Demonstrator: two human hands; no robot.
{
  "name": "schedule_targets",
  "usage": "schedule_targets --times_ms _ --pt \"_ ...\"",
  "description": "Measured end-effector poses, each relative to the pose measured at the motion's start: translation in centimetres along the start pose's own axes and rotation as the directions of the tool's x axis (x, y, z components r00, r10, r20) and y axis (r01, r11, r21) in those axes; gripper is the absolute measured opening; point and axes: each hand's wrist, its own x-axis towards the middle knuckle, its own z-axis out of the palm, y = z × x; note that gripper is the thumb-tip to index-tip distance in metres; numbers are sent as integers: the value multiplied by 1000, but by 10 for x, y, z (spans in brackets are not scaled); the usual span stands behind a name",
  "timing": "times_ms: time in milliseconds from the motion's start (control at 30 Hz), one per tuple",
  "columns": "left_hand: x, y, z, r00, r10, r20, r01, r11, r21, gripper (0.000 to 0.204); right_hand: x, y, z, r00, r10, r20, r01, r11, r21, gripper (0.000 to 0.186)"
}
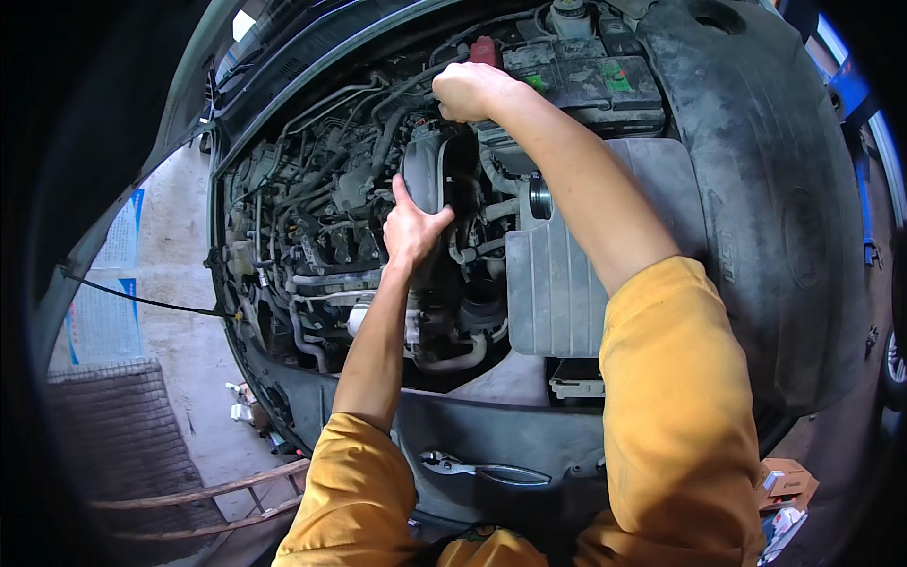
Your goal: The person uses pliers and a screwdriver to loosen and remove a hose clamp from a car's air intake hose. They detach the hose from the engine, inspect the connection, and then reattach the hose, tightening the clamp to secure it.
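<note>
Engine bay (331, 194), two hands (413, 231) (475, 92), one curved duct (424, 163), one pliers (484, 469)

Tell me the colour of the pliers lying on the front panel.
The pliers are silver, seen best in the head view.

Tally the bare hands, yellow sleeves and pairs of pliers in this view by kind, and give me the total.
Bare hands, left hand and right hand: 2
Yellow sleeves, left sleeve and right sleeve: 2
Pliers: 1
Total: 5
</note>
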Motion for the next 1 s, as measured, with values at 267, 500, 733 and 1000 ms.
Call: schedule_targets --times_ms 267,500,733,1000 --pt "-3 1 7 998 53 -42 -57 992 -113 109 2 5 5 988 -153 18 153 965 -215 17" --pt "-2 -3 13 995 48 -93 -56 994 -92 108 -1 -17 -1 991 121 63 -111 982 -152 25" --pt "-2 -15 15 995 45 -95 -57 989 -136 110 3 -52 7 980 -11 197 93 907 -411 26" --pt "-2 -12 8 999 29 -41 -35 988 -151 110 25 -66 7 964 130 232 -30 919 -392 28"
